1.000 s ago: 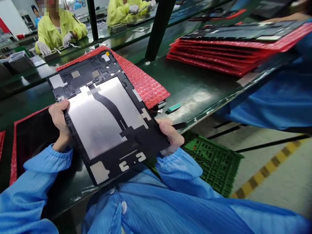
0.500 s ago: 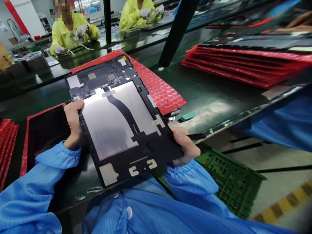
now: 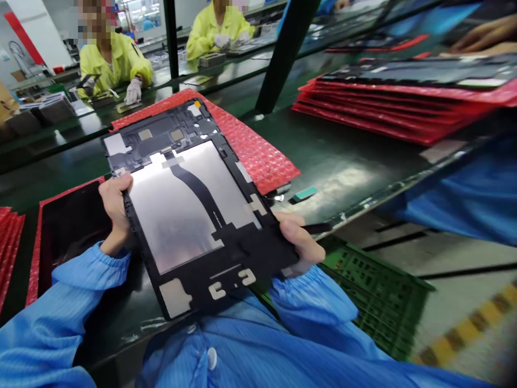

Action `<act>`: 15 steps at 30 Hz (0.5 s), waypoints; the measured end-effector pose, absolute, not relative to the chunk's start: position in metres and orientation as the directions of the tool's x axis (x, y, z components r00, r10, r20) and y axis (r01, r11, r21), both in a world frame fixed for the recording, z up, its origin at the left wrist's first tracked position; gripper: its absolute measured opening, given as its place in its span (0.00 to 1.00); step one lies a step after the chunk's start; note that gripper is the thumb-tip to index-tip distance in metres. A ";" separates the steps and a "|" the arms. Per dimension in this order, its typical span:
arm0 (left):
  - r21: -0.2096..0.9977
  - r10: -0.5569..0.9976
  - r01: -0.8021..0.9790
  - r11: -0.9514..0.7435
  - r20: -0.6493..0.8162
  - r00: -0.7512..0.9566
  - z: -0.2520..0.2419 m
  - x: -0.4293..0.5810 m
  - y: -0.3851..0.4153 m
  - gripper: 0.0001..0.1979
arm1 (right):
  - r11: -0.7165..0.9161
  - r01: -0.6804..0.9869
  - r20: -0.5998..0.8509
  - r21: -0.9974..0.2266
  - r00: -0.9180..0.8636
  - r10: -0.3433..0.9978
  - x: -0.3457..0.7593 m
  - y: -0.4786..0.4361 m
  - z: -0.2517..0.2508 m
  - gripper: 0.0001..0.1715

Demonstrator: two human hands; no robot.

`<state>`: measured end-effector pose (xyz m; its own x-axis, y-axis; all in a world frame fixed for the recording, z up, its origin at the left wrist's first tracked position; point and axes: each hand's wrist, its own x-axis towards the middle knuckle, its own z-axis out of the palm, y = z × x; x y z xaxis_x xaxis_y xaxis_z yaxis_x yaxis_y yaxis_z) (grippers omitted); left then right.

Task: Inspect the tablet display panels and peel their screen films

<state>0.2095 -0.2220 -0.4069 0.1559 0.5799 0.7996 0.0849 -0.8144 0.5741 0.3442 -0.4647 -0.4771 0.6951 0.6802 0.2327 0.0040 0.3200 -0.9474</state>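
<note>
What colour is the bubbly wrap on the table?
The bubble wrap is bright red; it shows best in the head view.

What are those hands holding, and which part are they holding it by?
Both hands hold a black tablet frame by its two long edges. The left hand holds one edge, and the right hand holds the opposite edge, closer to the person.

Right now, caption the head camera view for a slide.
Left hand and right hand hold a black, silver-backed tablet frame above red bubble wrap.
</note>
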 end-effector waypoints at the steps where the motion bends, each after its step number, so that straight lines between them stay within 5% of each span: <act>1: 0.575 0.581 0.085 -0.814 0.802 0.140 -0.407 0.210 -0.220 0.16 | 0.343 -0.024 0.223 -0.939 0.717 0.661 0.343 -0.463 -0.476 0.17; 15: 0.495 0.498 0.078 -0.866 0.867 0.030 -0.415 0.213 -0.210 0.14 | 0.521 -0.119 0.209 -0.845 0.824 0.527 0.340 -0.446 -0.458 0.23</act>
